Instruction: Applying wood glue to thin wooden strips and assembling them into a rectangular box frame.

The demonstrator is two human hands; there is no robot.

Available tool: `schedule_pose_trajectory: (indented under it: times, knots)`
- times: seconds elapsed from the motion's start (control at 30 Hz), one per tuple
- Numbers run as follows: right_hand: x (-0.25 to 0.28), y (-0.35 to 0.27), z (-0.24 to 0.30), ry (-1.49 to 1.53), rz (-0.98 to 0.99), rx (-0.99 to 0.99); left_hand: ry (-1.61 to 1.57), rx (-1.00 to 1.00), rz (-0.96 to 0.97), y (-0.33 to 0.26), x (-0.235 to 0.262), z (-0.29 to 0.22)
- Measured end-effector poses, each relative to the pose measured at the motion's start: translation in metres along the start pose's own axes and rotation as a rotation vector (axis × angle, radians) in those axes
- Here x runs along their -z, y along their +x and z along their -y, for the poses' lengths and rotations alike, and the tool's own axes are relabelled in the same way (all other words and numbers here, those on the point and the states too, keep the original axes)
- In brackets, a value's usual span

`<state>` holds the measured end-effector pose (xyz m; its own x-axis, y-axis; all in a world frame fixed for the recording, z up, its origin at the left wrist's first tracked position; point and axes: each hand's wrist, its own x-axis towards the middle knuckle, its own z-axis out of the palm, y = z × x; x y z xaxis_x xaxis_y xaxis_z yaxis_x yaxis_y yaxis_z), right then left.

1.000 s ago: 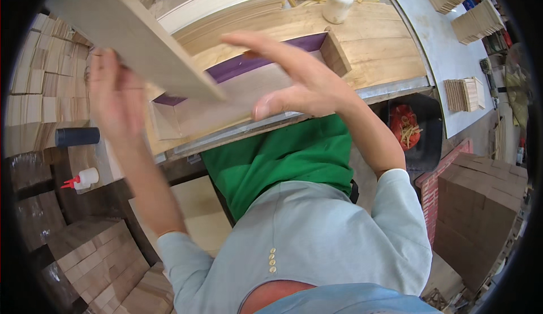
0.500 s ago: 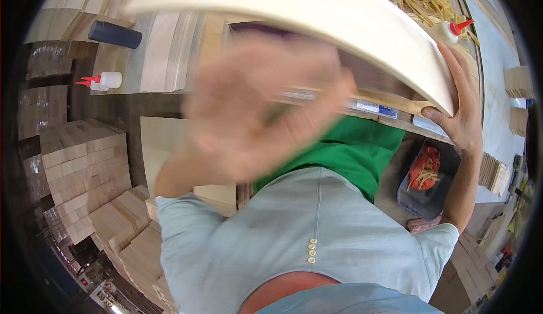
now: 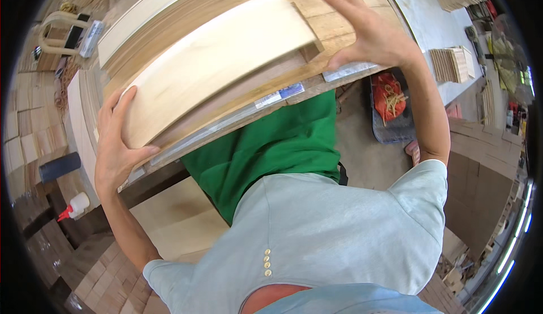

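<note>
A pale, thin wooden board (image 3: pixel 226 59) lies along a shallow wooden frame (image 3: pixel 226 107) on the workbench, its near edge slightly above a dark strip. My left hand (image 3: pixel 116 138) grips the board's left end, fingers over the far side and thumb at the near corner. Beyond the board's right end, my right hand (image 3: pixel 373 34) is apart from it. Its fingers are spread and stretched away, with the thumb close to the front rail of the frame. A small wooden block (image 3: pixel 313 51) shows at the board's right end.
Stacked thin boards (image 3: pixel 175 22) lie behind the frame. At the left are a dark cylinder (image 3: pixel 59 167) and a white glue bottle with a red tip (image 3: pixel 78 205). A dark tray (image 3: pixel 390 124) holding a red bag stands right of my green apron (image 3: pixel 283 138). Wood stacks (image 3: pixel 447 65) sit on the right.
My left hand, blurred in mid-air before, now grips the board's left end. My right hand has let go of the right end. The board has come down onto the frame, and the view has turned.
</note>
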<state>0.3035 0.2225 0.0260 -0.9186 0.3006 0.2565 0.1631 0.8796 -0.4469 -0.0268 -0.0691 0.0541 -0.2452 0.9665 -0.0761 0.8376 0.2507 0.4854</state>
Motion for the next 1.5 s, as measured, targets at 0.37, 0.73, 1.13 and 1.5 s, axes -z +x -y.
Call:
schedule_pose_trajectory:
  times: [0.37, 0.73, 1.13, 1.5]
  knots:
    - [-0.020, -0.010, -0.026, 0.252, 0.127, -0.101, 0.041, -0.015, 0.058, 0.016, -0.021, 0.000]
    - [-0.032, -0.001, -0.032, 0.262, 0.143, -0.086, 0.007, -0.020, 0.025, 0.012, -0.029, 0.002]
    - [-0.028, 0.004, -0.031, 0.305, 0.232, -0.132, 0.079, -0.044, 0.033, 0.013, -0.035, 0.000]
    - [-0.026, 0.003, -0.028, 0.178, 0.218, -0.083, 0.173, 0.130, 0.156, -0.041, 0.017, 0.041]
